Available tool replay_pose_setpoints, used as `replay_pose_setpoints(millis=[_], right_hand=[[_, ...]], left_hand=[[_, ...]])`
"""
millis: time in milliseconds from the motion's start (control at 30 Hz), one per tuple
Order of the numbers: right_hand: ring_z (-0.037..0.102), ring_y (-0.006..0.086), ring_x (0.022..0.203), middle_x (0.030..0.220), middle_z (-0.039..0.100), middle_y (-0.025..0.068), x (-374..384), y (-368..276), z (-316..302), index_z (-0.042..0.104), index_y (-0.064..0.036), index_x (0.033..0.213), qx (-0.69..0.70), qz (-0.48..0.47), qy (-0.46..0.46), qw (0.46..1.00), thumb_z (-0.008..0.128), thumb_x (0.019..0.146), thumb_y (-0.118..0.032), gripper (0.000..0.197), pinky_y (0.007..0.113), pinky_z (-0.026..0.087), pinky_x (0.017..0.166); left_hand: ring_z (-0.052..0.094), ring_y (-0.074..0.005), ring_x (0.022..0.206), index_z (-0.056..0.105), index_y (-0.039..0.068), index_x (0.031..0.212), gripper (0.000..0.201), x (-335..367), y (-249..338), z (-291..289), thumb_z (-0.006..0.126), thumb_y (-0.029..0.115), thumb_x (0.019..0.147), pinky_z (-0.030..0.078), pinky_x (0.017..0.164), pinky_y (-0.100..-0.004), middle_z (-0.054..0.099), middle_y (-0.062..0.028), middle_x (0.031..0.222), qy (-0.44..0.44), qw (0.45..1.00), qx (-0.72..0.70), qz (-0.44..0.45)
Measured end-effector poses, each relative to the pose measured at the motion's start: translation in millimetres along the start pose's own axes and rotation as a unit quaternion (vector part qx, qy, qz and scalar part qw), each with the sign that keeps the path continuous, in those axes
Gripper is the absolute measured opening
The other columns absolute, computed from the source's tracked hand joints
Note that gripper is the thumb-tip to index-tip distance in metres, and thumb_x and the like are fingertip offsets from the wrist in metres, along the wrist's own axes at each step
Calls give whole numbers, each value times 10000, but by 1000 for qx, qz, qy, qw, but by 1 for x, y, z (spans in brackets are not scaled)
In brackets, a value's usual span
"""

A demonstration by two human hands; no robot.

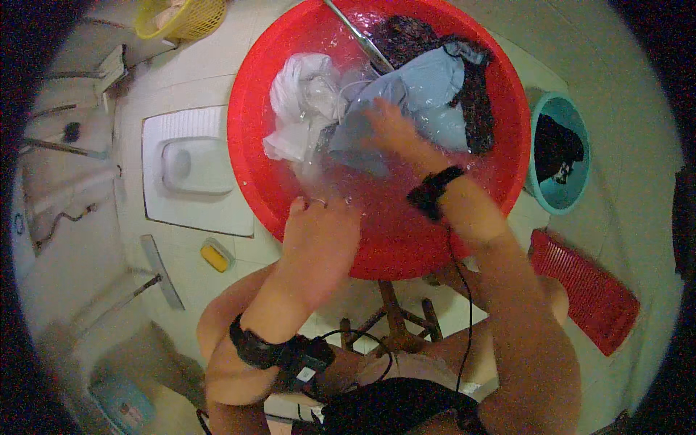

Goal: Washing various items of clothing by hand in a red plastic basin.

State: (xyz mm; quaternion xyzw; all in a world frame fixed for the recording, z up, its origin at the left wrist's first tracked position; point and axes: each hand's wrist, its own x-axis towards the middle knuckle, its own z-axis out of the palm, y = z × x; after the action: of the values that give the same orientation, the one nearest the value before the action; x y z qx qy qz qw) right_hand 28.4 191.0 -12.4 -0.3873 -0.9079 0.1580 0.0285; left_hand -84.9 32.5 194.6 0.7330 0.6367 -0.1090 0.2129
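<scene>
A large red basin (pixel 250 156) holds soapy water and wet clothes. My left hand (pixel 324 228) is over its near rim, fingers curled downward; a blurred pale streak runs from it toward a bunched white garment (pixel 301 90). What those fingers hold, if anything, is hidden. Farther in, my right hand (pixel 391 129) lies on a light blue garment (pixel 435 80), its fingers apart and slightly blurred. Behind and right of the blue cloth is a dark patterned garment (pixel 478 112). A metal rod (pixel 360 36) slants over the far rim into the basin.
A squat toilet (pixel 190 167) is set in the floor at left, with yellow soap (pixel 214 257) in a dish nearby. At right are a teal bucket (pixel 540 185) with dark clothes and a red washboard (pixel 583 290). A yellow basket (pixel 196 22) stands far left. Cables trail from my wristbands.
</scene>
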Motion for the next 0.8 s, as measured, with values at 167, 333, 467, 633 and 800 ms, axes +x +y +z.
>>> replay_pose_setpoints(millis=[167,333,467,633,800], right_hand=[[470,324,1038,1114,498,155,-11,-11,47,520,-106,1085,10,76,-173,982,642,654,-204,459,405,481,712],[606,299,751,825,612,185,25,32,-55,569,-19,964,308,159,-24,938,609,669,-195,346,407,480,650],[608,271,720,856,609,164,38,161,-179,550,-21,1010,76,50,255,963,605,689,-144,348,365,494,639],[508,341,925,947,542,186,59,92,-153,495,-73,1101,-171,270,374,871,691,618,-213,540,456,398,831],[520,325,907,936,571,143,41,-30,2,562,-64,1004,98,7,181,979,569,696,-108,311,409,406,809]], left_hand=[[577,-282,778,556,62,812,120,10,-13,-2,496,105,718,439,712,-404,570,-108,793,71,995,-66,-3],[581,-294,782,563,51,809,130,-5,-41,21,509,145,737,439,724,-430,578,-116,807,75,992,-102,-30],[554,-322,856,546,34,917,224,10,-37,24,526,159,732,458,733,-438,559,-159,904,40,994,-103,18],[563,-322,837,547,31,907,222,0,-37,19,519,180,744,473,697,-435,566,-151,895,12,992,-116,-36],[570,-323,824,553,28,871,209,-1,-44,26,510,196,755,476,688,-438,574,-158,879,1,995,-99,-22]])
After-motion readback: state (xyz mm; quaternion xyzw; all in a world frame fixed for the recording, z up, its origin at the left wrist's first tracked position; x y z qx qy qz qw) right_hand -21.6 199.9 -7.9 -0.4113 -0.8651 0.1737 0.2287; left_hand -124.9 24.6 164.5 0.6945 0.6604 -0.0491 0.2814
